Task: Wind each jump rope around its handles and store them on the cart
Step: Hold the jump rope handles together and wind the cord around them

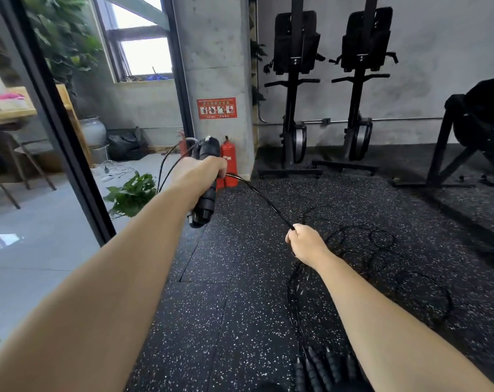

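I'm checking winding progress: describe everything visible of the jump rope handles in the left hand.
The handles look like two black, ribbed, seemingly rubbery grips held side by side, nearly upright in the air. The left hand grips their middle, so both ends stick out. A thin black cord runs from them, taut, to the right hand, which pinches it.

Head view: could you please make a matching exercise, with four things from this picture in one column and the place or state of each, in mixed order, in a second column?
Column one
1. left hand
2. right hand
3. fire extinguisher
4. loose ropes

Column two
A. lie tangled on the speckled floor
B. stands red beside the concrete pillar
C. grips the black handles
D. pinches the taut rope

Pairs: 1-C, 2-D, 3-B, 4-A
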Tool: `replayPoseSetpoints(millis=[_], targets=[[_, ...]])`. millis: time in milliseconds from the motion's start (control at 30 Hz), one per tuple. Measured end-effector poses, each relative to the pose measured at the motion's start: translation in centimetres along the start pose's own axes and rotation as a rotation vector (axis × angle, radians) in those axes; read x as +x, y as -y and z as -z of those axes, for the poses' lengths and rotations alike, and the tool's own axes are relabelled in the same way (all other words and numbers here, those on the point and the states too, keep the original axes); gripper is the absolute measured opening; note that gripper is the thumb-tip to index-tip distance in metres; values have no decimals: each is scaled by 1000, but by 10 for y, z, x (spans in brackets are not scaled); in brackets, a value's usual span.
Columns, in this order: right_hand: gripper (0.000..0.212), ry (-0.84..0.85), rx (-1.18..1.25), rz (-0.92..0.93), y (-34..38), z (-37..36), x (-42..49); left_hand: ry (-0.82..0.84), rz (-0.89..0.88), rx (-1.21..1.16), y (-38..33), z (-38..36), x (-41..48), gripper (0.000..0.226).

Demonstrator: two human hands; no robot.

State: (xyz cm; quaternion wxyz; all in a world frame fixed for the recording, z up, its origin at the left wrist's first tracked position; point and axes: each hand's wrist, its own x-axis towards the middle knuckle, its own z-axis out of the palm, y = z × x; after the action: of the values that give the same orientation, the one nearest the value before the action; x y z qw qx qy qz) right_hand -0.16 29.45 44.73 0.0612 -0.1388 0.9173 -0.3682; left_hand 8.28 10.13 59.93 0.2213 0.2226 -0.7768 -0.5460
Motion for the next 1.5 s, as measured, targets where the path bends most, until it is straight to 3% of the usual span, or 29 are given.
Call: replayPoseSetpoints(millis=[200,300,367,433,567,633,767,967,1133,1267,1500], targets=[[23,0,-407,123,21,5,-10,210,95,190,11,-11,-6,57],[20,-88,-485,305,48,-2,-19,348,107,160,8,-37,-32,46],[29,-136,-448,374,61,-5,-21,391,122,184,14,-52,-44,48],[39,-159,-370,362,67,-2,-21,376,126,220,22,-57,-47,51],[27,-150,-371,370,64,-1,-17,313,126,182,30,-53,-46,50],[20,-86,-321,292,50,3,-12,254,83,170,28,-46,-42,42],[30,-33,-229,95,2,12,-8,158,27,135,17,-19,-25,56],[29,-18,-304,25,-18,5,-5,36,28,285,22,5,-15,18],[26,-241,-444,172,0,1,-8,107,122,377,38,3,-17,35],[18,-270,-467,320,25,-7,-20,160,209,132,47,-17,-21,38],[22,-350,-378,771,45,-25,-35,228,335,-187,56,-49,-25,55]])
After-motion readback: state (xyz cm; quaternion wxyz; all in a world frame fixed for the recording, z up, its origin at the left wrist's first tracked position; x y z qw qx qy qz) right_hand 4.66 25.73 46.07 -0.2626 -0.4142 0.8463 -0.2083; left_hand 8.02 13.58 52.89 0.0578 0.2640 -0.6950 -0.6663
